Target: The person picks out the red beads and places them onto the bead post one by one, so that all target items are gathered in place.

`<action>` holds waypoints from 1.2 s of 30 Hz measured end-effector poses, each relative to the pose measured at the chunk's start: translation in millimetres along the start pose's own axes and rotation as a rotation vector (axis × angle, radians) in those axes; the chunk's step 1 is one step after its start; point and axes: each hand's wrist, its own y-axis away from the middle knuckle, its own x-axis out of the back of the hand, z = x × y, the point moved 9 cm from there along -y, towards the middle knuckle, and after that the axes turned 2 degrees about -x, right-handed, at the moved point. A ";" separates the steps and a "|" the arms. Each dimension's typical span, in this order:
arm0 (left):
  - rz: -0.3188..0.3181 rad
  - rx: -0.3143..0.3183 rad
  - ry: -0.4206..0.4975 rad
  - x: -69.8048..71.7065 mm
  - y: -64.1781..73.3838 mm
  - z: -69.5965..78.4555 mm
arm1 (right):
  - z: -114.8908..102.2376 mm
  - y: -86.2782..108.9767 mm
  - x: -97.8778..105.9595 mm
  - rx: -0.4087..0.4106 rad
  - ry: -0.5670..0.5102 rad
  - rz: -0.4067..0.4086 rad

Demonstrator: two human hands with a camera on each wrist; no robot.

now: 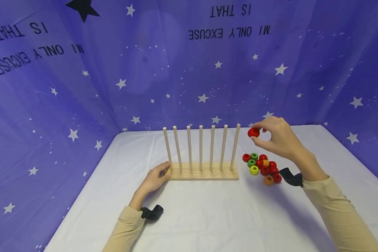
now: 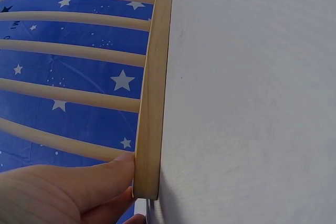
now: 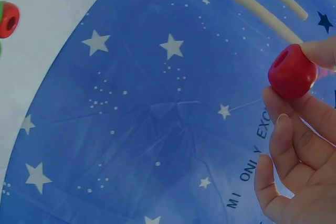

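Note:
A wooden peg rack (image 1: 204,174) with a row of several upright dowels stands on the white table. My left hand (image 1: 154,178) grips the left end of its base; in the left wrist view the thumb (image 2: 113,174) presses against the base (image 2: 152,103). My right hand (image 1: 278,136) is raised to the right of the rack, near the tip of the rightmost dowel (image 1: 235,147). Between its thumb and fingers it pinches a red bead (image 3: 289,74), whose hole shows in the right wrist view. The bead is apart from the dowels, and no beads sit on them.
Loose red, green, yellow and orange beads (image 1: 265,170) lie clustered on the table (image 1: 201,213), right of the rack and below my right hand. A purple star-printed cloth (image 1: 176,70) rises behind the table and along both sides. Each wrist carries a black mount (image 1: 152,212).

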 end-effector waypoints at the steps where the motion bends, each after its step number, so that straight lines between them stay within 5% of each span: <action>1: -0.005 -0.001 0.009 -1.0 -0.9 0.4 | -0.7 -2.0 1.8 0.001 -0.002 0.008; 20: -0.002 0.014 0.005 1.6 1.7 -1.7 | -20.4 -28.5 5.8 0.067 -0.034 0.085; 36: -0.001 0.012 0.014 1.8 0.9 -3.1 | -21.9 -37.2 -11.3 0.011 -0.067 0.017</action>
